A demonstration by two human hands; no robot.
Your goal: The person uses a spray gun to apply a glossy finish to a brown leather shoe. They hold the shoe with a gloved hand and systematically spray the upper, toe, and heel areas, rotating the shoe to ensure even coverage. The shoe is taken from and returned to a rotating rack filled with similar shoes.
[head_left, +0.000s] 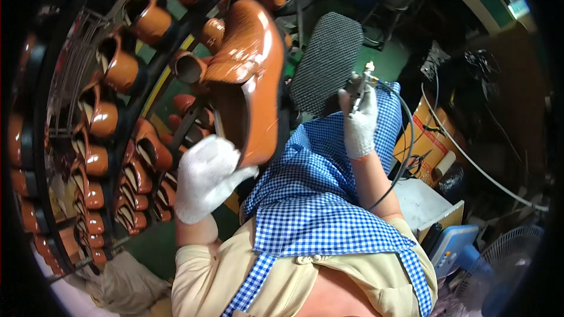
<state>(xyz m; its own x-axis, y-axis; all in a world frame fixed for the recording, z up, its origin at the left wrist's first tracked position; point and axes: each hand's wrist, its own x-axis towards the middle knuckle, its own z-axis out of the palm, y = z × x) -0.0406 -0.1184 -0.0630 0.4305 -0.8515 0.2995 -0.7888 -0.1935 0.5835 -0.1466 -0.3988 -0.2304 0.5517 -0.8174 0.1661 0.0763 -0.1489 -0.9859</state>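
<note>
A glossy orange-brown leather shoe with a dark sole is held up left of centre, its toe pointing away from me and its opening facing left. My left hand, in a white knit glove, is closed on its heel end. Over my right thigh my right hand, also gloved, grips a small metal spray gun with its tip upward. A thin dark air hose runs from the gun and curves down past my forearm. Shoe and gun are well apart.
Racks with many similar brown shoes fill the left side. A black textured pad lies ahead of my knees. To the right are an orange-yellow cardboard box, a pale tabletop, a blue fan and a loose grey hose.
</note>
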